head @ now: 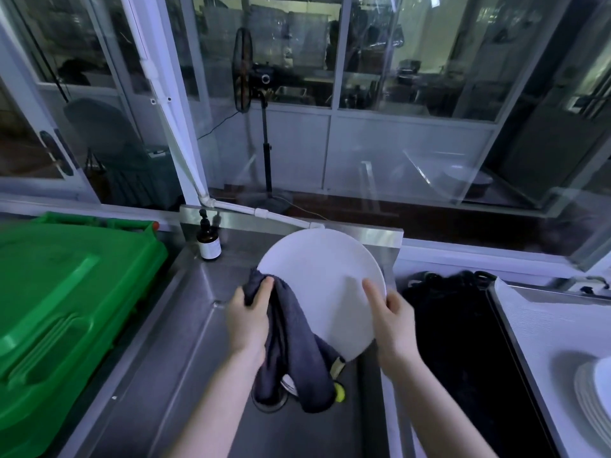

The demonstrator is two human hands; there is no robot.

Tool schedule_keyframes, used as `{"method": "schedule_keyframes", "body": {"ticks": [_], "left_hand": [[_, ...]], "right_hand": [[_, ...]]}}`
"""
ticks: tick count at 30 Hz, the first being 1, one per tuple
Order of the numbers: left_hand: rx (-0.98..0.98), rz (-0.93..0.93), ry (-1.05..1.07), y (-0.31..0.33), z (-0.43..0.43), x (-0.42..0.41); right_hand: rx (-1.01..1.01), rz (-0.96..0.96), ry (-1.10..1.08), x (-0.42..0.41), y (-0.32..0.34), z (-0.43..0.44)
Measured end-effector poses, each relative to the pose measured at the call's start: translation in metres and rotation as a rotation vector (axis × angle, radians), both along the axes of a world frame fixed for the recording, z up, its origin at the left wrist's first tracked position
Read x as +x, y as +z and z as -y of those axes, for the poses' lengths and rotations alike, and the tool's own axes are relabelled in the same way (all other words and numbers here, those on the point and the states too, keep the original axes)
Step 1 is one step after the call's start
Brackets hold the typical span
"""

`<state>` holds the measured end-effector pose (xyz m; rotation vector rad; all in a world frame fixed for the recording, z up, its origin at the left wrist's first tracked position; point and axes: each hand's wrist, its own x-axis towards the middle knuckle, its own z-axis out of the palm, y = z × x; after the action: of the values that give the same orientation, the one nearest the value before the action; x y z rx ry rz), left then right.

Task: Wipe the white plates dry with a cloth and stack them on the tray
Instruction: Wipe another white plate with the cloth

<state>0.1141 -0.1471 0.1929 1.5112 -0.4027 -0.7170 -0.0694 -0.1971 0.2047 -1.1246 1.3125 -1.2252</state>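
The left hand (249,314) gripped a dark grey cloth (291,355), fingers curled round it against the white plate (320,282) at its 9 o'clock rim. The right hand (395,317) pinched the rim at 4 o'clock, thumb laid on the face. The plate was held tilted above the steel sink (158,342). Stacked plates (591,395) sat on the tray (545,325) at 4 o'clock, and a pump bottle (209,244) stood at 10.

Commercial kitchen: steel sink (185,325), plate stack (595,401)
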Motion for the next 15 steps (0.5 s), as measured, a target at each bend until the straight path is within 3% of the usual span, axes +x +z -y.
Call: {"method": "schedule_keyframes", "body": {"ticks": [3, 5, 8, 10, 12, 15], "left_hand": [[-0.074, 0.352, -0.17, 0.018, 0.004, 0.013], [-0.133, 0.578, -0.376, 0.033, 0.009, 0.016], [-0.156, 0.718, -0.693, 0.047, 0.016, 0.011], [-0.151, 0.718, -0.697, 0.047, 0.016, 0.011], [-0.139, 0.634, -0.554, 0.038, 0.013, 0.014], [-0.081, 0.27, -0.194, 0.016, 0.005, 0.006]], "right_hand": [[-0.211, -0.254, 0.252, -0.018, 0.035, 0.023], [-0.313, -0.524, 0.497, -0.017, 0.055, 0.033], [-0.475, -0.74, 0.684, -0.004, 0.065, 0.029], [-0.545, -0.732, 0.632, -0.003, 0.063, 0.028], [-0.5, -0.677, 0.494, -0.011, 0.058, 0.028], [-0.283, -0.298, 0.134, -0.01, 0.042, 0.018]]}}
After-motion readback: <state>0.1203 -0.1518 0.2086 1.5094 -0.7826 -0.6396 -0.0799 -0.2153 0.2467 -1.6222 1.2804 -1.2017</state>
